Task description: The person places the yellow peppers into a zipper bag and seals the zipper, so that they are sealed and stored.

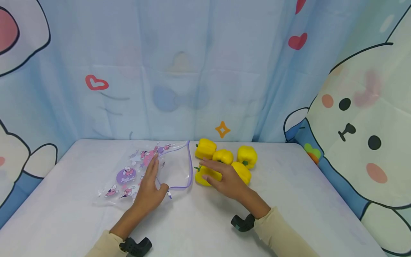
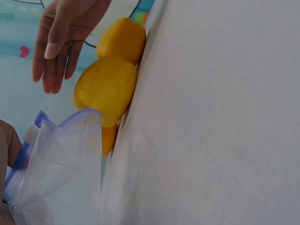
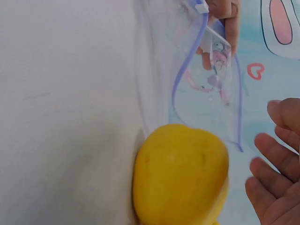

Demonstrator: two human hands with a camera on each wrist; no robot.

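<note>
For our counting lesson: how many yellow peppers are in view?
5 yellow peppers: back left, middle, back right, front left and front right. The right hand may hide more.

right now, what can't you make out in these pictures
Head: part of the front-left yellow pepper, behind the right hand.
Head: lettering on the plastic bag, too small to read fully.
Left wrist: most of the left hand, cut off by the left edge.

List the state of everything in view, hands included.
Clear printed bag, unzipped, mouth open.
Yellow peppers, five, whole, outside the bag.
Left hand, holding the bag's rim.
Right hand, open, holding nothing.
Wrist cameras, worn, one on each wrist.
Table, covered in white.
Curtain, hanging behind the table.
</note>
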